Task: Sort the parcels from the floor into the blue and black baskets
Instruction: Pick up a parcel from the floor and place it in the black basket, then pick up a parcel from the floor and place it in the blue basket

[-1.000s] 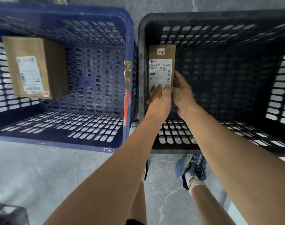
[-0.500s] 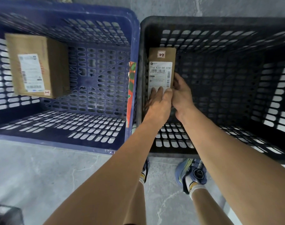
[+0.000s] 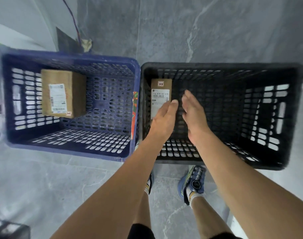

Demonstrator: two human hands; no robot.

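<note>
1. Both hands have let go of the slim parcel (image 3: 160,94) since half a second ago and drawn back toward me, and the view has risen away from the baskets.
2. Progress, as I judge it: this placing is done, with one parcel lying in each basket. What is left I cannot say. Nearest me, a dark object (image 3: 9,230) sits on the floor (image 3: 35,187) at the lower-left edge. It is too cropped and blurred to tell whether it is another parcel.
3. My left hand (image 3: 164,118) and right hand (image 3: 194,116) hover over the black basket (image 3: 216,65). Their fingers are straight and hold nothing, and the palms face each other across a gap.
4. Below them the slim parcel lies label up against that basket's left wall. In my view the left hand's fingertips overlap its lower right corner, but I cannot tell whether they touch it. The right hand is just beside the parcel on the right, apart from it.
5. Left of the black basket, side against side, stands the blue basket (image 3: 69,55). It holds a brown box (image 3: 64,94) toward its far left corner, well apart from both hands.
</note>
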